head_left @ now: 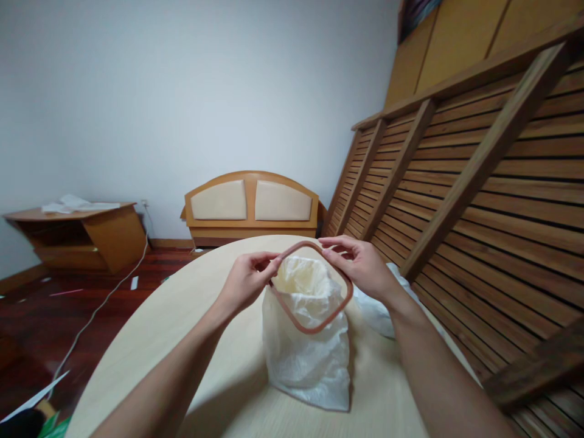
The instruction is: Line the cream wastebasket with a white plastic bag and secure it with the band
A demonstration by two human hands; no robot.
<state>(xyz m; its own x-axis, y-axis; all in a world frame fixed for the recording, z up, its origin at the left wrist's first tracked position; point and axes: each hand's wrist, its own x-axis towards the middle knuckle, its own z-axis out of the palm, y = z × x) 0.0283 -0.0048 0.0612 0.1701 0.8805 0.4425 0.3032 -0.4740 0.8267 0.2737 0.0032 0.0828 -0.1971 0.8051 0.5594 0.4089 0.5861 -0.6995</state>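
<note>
Clutter at far left: a low orange-brown wooden cabinet [91, 237] topped with white papers [73, 204], and a white cable [101, 303] trailed over the dark red floor [36, 322]. Further right, against the wall, a wooden headboard with two cream padded panels [250, 207] is seen. A round pale wood counter [182, 328] fills the foreground.

The left hand [249, 283] is closed in a pinch grip on the left side of a thin reddish-brown rounded-rectangular ring [314, 331], thumb and fingers set on the rim. The ring is held tilted at the mouth of a small container lined with a white crinkled plastic bag [305, 359], which is stood near the middle of the counter. Whether ring and bag touch all round cannot be told. The right hand [360, 264] is closed on the ring's upper right side, fingertips pinched over the edge.

The ring is judged light and somewhat bendy, likely plastic or rubber, and best taken at opposite sides, as held. The bag film is judged thin, soft, slippery and easily torn.

A second white plastic bag [378, 310] is seen behind the right wrist. A slatted wooden bed frame [479, 182] is leaned at far right.
</note>
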